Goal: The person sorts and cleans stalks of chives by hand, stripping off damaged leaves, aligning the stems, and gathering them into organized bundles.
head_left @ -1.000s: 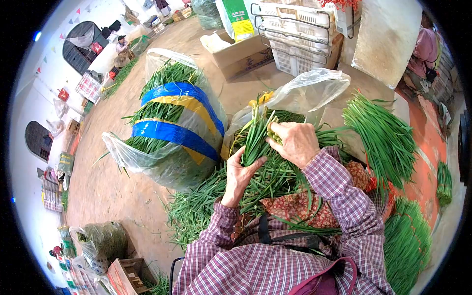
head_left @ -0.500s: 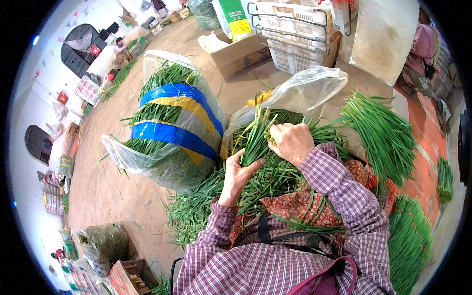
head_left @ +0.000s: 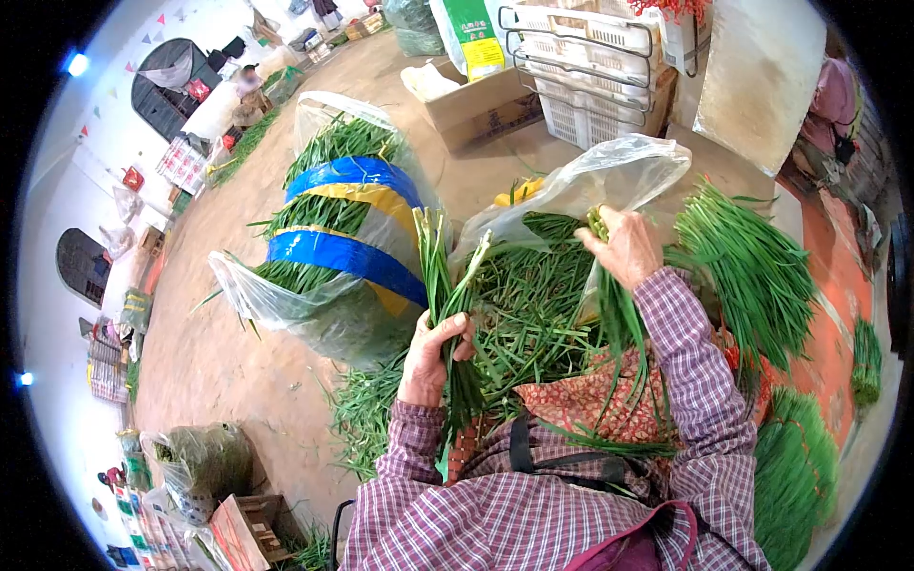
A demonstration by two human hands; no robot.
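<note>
My left hand point(head_left: 435, 354) is closed round a small bunch of garlic chives point(head_left: 438, 276), its pale stem ends pointing up and its leaves hanging below. To the right, my right hand point(head_left: 628, 249) pinches the stem ends of another few chives point(head_left: 617, 309), whose leaves droop toward my lap. Between and beneath both hands spreads a loose heap of chives point(head_left: 533, 319), partly inside an open clear plastic bag point(head_left: 619, 176). A patterned red cloth point(head_left: 586, 395) covers my lap, with stray leaves on it.
A bulging bag of greens point(head_left: 347, 252) with blue and yellow bands stands at left. Bundled chives lie at right point(head_left: 743, 266), with a larger tied bundle point(head_left: 795, 476) below. A cardboard box point(head_left: 481, 109) and stacked white crates point(head_left: 590, 71) stand ahead. A person point(head_left: 833, 109) is at far right.
My hands have moved apart, left hand down and left, right hand up and right. The chives they held close together are now in two separate bunches. The view has shifted slightly.
</note>
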